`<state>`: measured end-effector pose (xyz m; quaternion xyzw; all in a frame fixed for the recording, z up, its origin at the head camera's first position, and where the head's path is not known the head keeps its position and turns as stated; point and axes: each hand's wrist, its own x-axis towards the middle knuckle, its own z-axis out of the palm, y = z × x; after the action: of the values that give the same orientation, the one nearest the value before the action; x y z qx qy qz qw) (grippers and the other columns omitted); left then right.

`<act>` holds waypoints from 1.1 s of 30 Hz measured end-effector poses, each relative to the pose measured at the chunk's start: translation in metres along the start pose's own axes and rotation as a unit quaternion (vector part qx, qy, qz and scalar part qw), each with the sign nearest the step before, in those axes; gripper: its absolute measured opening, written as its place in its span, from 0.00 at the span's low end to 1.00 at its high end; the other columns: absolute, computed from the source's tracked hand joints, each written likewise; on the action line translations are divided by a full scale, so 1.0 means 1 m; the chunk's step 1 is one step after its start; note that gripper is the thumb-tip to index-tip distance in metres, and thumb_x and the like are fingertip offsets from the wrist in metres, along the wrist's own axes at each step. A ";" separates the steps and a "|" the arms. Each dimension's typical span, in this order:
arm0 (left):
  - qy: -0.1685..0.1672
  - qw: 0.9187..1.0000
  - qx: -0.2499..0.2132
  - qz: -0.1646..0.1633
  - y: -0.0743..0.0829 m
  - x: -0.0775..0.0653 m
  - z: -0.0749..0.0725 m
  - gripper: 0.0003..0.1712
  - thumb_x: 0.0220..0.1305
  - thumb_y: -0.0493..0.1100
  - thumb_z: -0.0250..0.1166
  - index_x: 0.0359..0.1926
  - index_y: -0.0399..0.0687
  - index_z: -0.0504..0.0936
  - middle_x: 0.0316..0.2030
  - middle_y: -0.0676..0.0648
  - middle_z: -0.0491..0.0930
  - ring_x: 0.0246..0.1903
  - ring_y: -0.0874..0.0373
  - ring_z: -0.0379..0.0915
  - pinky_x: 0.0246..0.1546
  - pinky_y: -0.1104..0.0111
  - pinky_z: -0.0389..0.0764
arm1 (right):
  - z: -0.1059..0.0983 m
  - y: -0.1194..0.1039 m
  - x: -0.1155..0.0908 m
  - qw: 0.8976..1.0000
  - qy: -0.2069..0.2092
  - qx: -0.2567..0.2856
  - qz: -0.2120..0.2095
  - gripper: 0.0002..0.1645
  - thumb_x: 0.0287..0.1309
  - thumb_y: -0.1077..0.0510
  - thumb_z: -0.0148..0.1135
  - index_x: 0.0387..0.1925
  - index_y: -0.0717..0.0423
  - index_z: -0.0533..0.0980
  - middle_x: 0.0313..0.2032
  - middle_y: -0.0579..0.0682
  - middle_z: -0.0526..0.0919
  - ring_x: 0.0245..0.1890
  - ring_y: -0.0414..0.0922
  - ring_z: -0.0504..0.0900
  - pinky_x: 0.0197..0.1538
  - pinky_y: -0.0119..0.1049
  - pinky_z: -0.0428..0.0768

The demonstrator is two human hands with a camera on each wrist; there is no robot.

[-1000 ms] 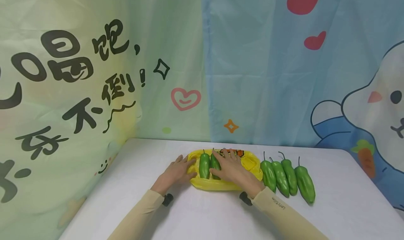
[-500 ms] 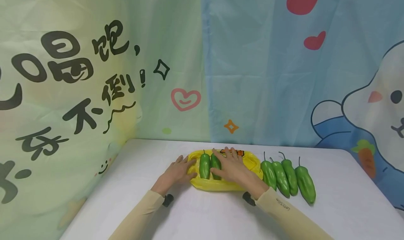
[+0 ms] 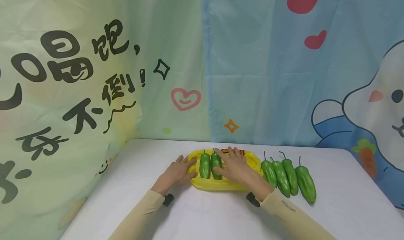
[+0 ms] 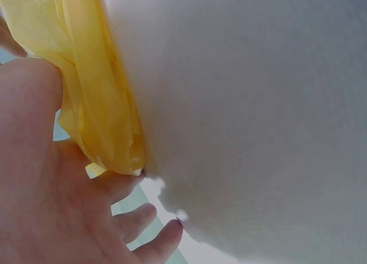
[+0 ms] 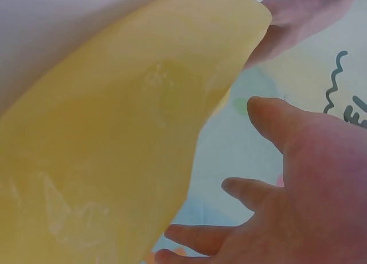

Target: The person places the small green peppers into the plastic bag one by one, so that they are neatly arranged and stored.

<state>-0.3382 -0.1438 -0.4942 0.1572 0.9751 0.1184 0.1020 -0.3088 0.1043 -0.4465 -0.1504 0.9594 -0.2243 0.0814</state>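
A yellow plastic bag (image 3: 217,186) lies spread with its mouth wide, its front rim raised. Inside, two green peppers lie side by side: the left pepper (image 3: 204,165) and one beside it, a second pepper (image 3: 216,165). My left hand (image 3: 176,171) rests at the bag's left edge, fingers extended; the left wrist view shows the yellow plastic (image 4: 97,103) against that hand (image 4: 74,218). Over the bag's right half spreads my right hand (image 3: 235,166), just right of the second pepper. Its fingers look straight and apart in the right wrist view, beside the yellow film (image 5: 114,138).
Several more green peppers (image 3: 280,178) lie in a row on the white table (image 3: 202,215), right of the bag, stems pointing away. A printed cloth backdrop (image 3: 240,75) hangs behind the table and along its left side.
My right hand has drifted slightly right, off the second pepper, so more of that pepper shows. My left hand and the row of peppers have stayed put.
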 end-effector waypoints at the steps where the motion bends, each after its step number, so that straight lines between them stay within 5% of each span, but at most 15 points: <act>1: 0.001 1.000 0.000 0.000 0.000 0.000 0.000 0.36 0.71 0.60 0.57 0.75 0.56 0.64 0.77 0.40 0.58 0.78 0.37 0.46 0.75 0.42 0.57 | 0.000 0.001 -0.001 1.000 0.001 -0.001 -0.002 0.45 0.69 0.38 0.57 0.80 0.39 0.50 0.78 0.69 0.43 0.78 0.69 0.38 0.73 0.75 0.46; 33: -0.003 1.000 0.009 0.003 0.000 0.000 -0.001 0.36 0.72 0.60 0.56 0.76 0.56 0.63 0.77 0.39 0.58 0.78 0.36 0.46 0.75 0.42 0.57 | -0.012 0.026 -0.019 0.999 0.035 -0.022 -0.015 0.44 0.70 0.40 0.57 0.79 0.44 0.52 0.74 0.75 0.53 0.73 0.78 0.47 0.67 0.79 0.55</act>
<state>-0.3380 -0.1442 -0.4932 0.1615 0.9753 0.1098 0.1032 -0.3001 0.1373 -0.4455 -0.1591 0.9639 -0.2094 0.0412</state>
